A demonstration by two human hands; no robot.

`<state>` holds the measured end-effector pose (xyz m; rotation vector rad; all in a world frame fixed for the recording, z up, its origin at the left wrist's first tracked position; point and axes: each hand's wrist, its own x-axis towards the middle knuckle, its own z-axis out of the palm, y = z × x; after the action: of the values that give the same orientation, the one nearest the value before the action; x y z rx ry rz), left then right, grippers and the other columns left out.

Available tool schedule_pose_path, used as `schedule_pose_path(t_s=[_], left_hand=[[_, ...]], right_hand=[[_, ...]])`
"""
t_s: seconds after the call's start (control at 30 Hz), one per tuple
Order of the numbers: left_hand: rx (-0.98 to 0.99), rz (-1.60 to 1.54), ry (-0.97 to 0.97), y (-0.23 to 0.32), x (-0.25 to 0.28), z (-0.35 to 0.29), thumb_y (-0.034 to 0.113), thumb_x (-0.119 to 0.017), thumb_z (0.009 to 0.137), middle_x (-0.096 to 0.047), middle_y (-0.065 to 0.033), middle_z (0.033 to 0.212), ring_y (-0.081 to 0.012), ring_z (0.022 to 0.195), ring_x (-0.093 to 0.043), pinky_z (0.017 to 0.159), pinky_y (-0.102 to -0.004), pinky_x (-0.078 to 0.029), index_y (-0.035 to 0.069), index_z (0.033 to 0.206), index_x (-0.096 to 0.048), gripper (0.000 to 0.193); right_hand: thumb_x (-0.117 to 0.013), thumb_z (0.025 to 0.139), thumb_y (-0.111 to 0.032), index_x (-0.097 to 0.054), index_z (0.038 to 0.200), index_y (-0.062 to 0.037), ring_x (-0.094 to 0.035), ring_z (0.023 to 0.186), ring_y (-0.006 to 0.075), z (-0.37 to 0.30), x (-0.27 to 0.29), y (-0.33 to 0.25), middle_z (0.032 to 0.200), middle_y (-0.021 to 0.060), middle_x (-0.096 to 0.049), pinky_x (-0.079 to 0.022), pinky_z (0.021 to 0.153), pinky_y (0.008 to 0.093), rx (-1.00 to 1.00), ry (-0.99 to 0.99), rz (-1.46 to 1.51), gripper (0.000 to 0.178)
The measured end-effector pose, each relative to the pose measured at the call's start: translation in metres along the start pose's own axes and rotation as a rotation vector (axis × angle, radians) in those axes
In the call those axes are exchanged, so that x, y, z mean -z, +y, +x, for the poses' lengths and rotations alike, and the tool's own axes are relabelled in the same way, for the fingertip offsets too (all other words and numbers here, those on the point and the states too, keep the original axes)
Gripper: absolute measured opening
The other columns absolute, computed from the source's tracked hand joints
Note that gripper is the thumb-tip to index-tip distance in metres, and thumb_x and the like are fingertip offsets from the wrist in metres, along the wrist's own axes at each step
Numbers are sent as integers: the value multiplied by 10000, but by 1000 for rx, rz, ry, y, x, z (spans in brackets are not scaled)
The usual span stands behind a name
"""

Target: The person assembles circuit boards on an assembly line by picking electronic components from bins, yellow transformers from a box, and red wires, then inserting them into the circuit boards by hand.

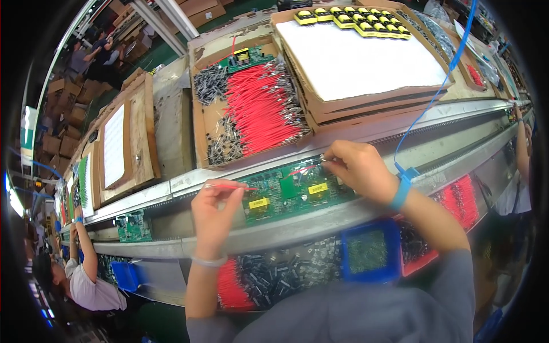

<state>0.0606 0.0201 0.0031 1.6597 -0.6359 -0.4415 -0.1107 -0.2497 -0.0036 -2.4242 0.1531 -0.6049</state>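
A green circuit board with yellow block components lies on the conveyor line in front of me. My left hand is over the board's left end, thumb and fingertips pinching a red wire that points right across it. At the board's far right edge, my right hand is closed in a pinch next to the end of another red wire. That wire lies across the upper middle of the board and runs to my right fingertips. A blue wrist strap with a cord is on my right wrist.
Beyond the rail stands a cardboard tray of red wires and small dark parts. Stacked white-topped trays carry yellow-black components. Nearer me are loose black parts and a blue bin. Another board sits left; co-workers flank the line.
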Motion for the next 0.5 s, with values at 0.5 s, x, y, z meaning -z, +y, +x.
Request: schedule_pose_path(t_s=[0.5], left_hand=[[10, 182, -20, -11, -5, 9, 8, -717, 930, -767, -73, 1017, -89, 889, -687, 821, -261, -544, 5, 1054, -693, 126]], right_hand=[[-575, 1030, -187, -594, 892, 3, -595, 792, 441, -8, 17, -44, 842, 218, -585, -485, 709, 480, -152, -238, 208, 235]])
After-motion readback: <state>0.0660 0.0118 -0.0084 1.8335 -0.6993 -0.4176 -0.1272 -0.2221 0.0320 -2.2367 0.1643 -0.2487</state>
